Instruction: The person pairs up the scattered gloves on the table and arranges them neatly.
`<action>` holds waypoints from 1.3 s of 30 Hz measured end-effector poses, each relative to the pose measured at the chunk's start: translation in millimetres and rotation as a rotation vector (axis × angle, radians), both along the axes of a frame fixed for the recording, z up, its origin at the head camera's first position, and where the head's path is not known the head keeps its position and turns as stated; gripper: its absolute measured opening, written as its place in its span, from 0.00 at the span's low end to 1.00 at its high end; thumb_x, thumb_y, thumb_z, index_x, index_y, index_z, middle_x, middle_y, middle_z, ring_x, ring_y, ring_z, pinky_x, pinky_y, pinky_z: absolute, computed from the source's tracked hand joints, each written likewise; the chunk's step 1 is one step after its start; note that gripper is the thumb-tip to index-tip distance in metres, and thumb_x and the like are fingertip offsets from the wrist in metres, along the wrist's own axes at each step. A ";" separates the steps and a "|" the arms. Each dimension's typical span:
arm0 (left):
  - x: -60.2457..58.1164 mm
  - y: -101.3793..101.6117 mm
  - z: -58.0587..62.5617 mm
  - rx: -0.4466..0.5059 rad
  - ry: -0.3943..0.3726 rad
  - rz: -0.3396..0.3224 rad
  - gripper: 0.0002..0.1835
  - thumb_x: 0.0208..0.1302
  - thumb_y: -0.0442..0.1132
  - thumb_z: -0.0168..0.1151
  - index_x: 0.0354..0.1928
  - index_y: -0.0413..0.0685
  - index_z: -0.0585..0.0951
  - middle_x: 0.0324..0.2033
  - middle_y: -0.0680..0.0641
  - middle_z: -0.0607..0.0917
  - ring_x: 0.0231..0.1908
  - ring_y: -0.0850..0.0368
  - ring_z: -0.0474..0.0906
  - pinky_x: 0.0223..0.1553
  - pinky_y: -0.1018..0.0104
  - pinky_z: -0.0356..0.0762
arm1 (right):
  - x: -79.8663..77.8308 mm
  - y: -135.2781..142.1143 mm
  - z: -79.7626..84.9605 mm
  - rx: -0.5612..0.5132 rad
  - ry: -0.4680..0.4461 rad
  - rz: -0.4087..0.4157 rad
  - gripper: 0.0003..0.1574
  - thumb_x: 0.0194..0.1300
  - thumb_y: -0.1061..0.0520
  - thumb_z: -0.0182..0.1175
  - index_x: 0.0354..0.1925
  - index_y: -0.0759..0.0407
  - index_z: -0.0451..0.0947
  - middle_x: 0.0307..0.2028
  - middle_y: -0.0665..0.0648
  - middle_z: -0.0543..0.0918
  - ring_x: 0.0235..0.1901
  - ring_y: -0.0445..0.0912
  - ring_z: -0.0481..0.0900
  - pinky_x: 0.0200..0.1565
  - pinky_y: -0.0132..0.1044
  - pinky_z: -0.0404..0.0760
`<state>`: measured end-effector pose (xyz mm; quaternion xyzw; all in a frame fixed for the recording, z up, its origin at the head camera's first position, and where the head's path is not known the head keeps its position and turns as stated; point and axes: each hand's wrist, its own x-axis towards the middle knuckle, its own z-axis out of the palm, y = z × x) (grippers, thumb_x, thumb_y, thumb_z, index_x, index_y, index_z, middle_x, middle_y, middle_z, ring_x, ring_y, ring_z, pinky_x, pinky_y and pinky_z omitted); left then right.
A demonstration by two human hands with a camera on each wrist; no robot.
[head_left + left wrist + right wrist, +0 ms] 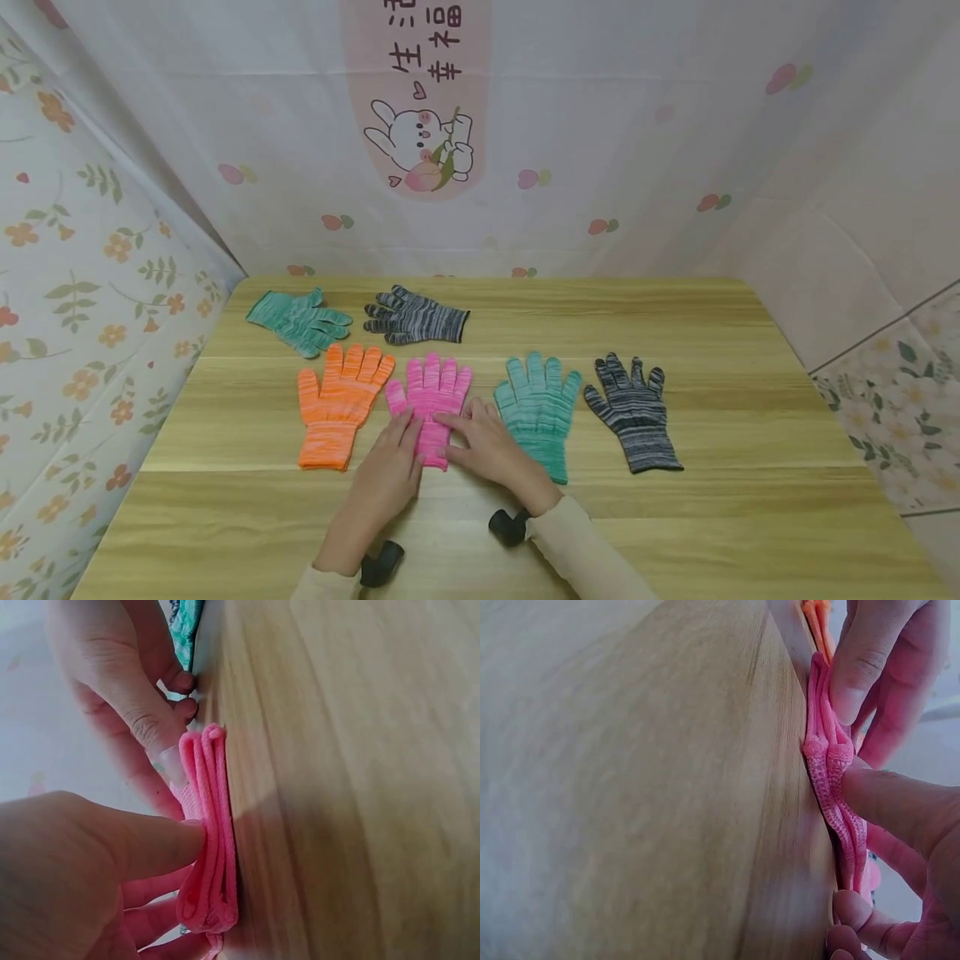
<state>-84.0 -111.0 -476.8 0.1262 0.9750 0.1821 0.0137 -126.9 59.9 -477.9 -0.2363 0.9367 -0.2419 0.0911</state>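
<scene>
A pink knit glove (pixel 432 379) lies flat on the table, its fingers toward the wall. My left hand (pixel 384 477) rests along its left side with the thumb against the cuff. From the right, my right hand (pixel 491 446) touches the glove, fingers extended over its palm area and thumb near the cuff. Several layered edges show at the pink cuff (pixel 210 847) in the left wrist view. In the right wrist view, both thumbs press on the pink fabric (pixel 836 780). An orange glove (pixel 337 400) lies beside my left hand, a teal glove (pixel 536 408) beside my right.
A dark grey striped glove (pixel 636 412) lies farther right. Near the back edge are another teal glove (pixel 298 321) and another grey striped glove (pixel 416 317). The wooden table (pixel 735 517) meets a patterned cloth (pixel 637 150) behind and a floral cloth (pixel 90 275) at left.
</scene>
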 end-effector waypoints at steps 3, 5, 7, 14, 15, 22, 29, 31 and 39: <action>-1.6 -1.0 0.4 -0.008 0.001 0.002 0.27 0.62 0.39 0.58 0.61 0.35 0.69 0.64 0.37 0.66 0.61 0.41 0.66 0.60 0.51 0.68 | -0.2 -1.1 0.2 0.002 -0.006 -0.013 0.29 0.59 0.43 0.62 0.59 0.45 0.74 0.30 0.50 0.61 0.30 0.43 0.55 0.28 0.29 0.54; -2.5 -1.6 1.3 -0.009 -0.002 0.001 0.27 0.62 0.39 0.59 0.61 0.35 0.69 0.64 0.37 0.67 0.60 0.41 0.67 0.58 0.51 0.70 | -0.3 -1.7 0.5 0.005 -0.017 -0.022 0.29 0.59 0.44 0.62 0.59 0.45 0.74 0.30 0.50 0.61 0.30 0.43 0.55 0.28 0.29 0.54; -3.4 -2.1 2.5 -0.006 -0.009 -0.001 0.27 0.61 0.39 0.59 0.61 0.35 0.70 0.63 0.38 0.67 0.59 0.41 0.68 0.57 0.51 0.71 | -0.6 -2.2 0.5 0.006 -0.026 -0.028 0.29 0.59 0.44 0.62 0.59 0.44 0.74 0.30 0.50 0.61 0.29 0.44 0.55 0.28 0.30 0.54; -6.8 0.7 7.5 0.006 -0.041 -0.005 0.27 0.61 0.39 0.59 0.61 0.36 0.70 0.63 0.36 0.67 0.61 0.38 0.65 0.59 0.47 0.68 | 1.2 -0.5 0.3 -0.017 -0.004 -0.015 0.29 0.60 0.45 0.61 0.60 0.46 0.73 0.30 0.51 0.61 0.31 0.44 0.56 0.29 0.30 0.55; -6.9 2.0 9.0 0.004 -0.049 -0.006 0.27 0.61 0.39 0.59 0.61 0.36 0.70 0.63 0.36 0.66 0.61 0.38 0.64 0.60 0.47 0.67 | 2.1 0.1 0.3 -0.022 0.002 -0.011 0.29 0.60 0.46 0.60 0.60 0.46 0.73 0.31 0.51 0.62 0.31 0.43 0.56 0.29 0.29 0.55; -4.7 15.5 20.3 -0.014 -0.025 -0.039 0.27 0.61 0.42 0.59 0.61 0.39 0.70 0.63 0.36 0.68 0.63 0.39 0.63 0.64 0.47 0.62 | 9.1 11.5 3.8 -0.183 -0.044 0.011 0.28 0.63 0.52 0.58 0.62 0.53 0.71 0.41 0.55 0.69 0.40 0.44 0.64 0.38 0.31 0.68; 2.3 35.9 27.3 0.065 0.033 -0.094 0.24 0.60 0.39 0.61 0.59 0.40 0.72 0.60 0.37 0.71 0.61 0.41 0.66 0.61 0.48 0.66 | 12.5 40.2 17.2 -0.371 -0.121 -0.092 0.20 0.65 0.59 0.56 0.55 0.58 0.76 0.50 0.59 0.74 0.51 0.52 0.73 0.48 0.48 0.75; 4.5 42.6 25.6 0.082 0.023 -0.117 0.24 0.61 0.38 0.60 0.59 0.41 0.72 0.60 0.38 0.71 0.62 0.42 0.66 0.60 0.49 0.68 | 14.0 52.1 21.3 -0.376 -0.119 -0.153 0.19 0.65 0.58 0.56 0.55 0.57 0.76 0.51 0.58 0.74 0.53 0.54 0.74 0.50 0.51 0.75; 12.1 71.6 15.6 0.079 -0.068 -0.226 0.24 0.63 0.40 0.57 0.61 0.45 0.71 0.62 0.42 0.70 0.64 0.47 0.64 0.61 0.54 0.67 | 20.3 102.9 23.0 -0.296 -0.061 -0.387 0.19 0.64 0.58 0.58 0.54 0.57 0.77 0.47 0.59 0.77 0.42 0.50 0.76 0.40 0.41 0.78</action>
